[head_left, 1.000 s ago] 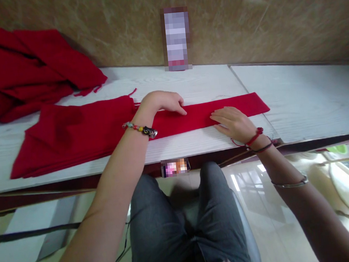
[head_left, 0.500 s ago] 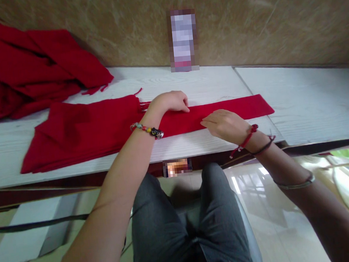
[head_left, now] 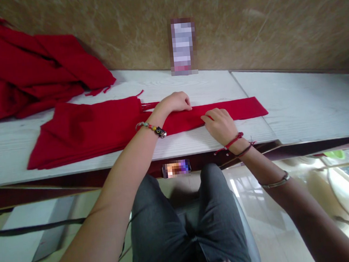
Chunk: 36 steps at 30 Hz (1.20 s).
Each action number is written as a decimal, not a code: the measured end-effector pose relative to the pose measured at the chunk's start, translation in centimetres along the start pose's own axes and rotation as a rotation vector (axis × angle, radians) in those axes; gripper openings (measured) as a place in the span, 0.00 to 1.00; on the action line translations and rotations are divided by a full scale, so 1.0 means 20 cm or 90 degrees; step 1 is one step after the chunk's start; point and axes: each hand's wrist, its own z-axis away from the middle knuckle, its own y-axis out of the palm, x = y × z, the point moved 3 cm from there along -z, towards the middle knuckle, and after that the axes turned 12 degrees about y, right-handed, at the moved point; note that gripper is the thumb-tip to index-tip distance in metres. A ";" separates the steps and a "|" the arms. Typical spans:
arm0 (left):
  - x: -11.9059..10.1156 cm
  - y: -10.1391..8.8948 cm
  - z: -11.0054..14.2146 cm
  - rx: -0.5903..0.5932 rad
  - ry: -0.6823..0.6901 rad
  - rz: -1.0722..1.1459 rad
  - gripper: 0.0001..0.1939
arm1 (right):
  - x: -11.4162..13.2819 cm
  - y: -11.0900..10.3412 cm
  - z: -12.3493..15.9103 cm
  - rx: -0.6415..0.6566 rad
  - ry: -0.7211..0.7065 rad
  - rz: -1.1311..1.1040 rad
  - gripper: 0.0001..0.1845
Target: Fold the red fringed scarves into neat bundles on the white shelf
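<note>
A red scarf (head_left: 88, 128) with a fringe lies along the white tabletop, wide on the left and folded to a narrow strip (head_left: 246, 107) on the right. My left hand (head_left: 176, 102) is closed at the strip's far edge, its fingertips pinched on the cloth; my wrist covers part of the scarf. At the near edge, a little to the right, my right hand (head_left: 221, 123) has its fingers bent over the strip and gripping it. The thumb's underside is hidden. Both hands touch the same narrow length.
A heap of red fringed cloth (head_left: 41, 73) lies at the back left. Behind the white table (head_left: 306, 103) rises a brown marbled wall (head_left: 116, 26), with a blurred-out rectangular item (head_left: 183, 44) against it. Another blurred item (head_left: 176, 168) sits at the table's front edge, above my knees.
My right hand has swung more upright, its wrist moving left, and its fingers have curled over the strip's near edge. My left hand has barely moved. The view has shifted slightly.
</note>
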 end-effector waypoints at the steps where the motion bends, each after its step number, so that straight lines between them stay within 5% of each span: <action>1: 0.00 0.00 0.00 0.003 0.001 0.002 0.16 | 0.00 0.00 0.00 -0.006 0.010 0.012 0.12; 10: 0.02 0.01 -0.02 0.004 0.004 0.020 0.15 | 0.02 -0.01 0.00 0.044 0.026 0.062 0.13; 17: 0.01 -0.08 -0.02 -0.043 -0.001 0.235 0.09 | -0.01 -0.05 -0.05 0.037 0.077 0.034 0.16; 23: -0.16 -0.30 -0.07 -0.095 -0.002 0.224 0.09 | -0.16 -0.18 -0.10 -0.034 0.260 -0.086 0.22; 27: -0.29 -0.40 -0.17 -0.095 0.019 0.220 0.15 | -0.30 -0.26 -0.13 -0.072 0.292 -0.151 0.26; 36: -0.64 -0.42 -0.47 -0.128 0.137 0.151 0.17 | -0.71 -0.34 -0.03 -0.122 0.302 -0.148 0.29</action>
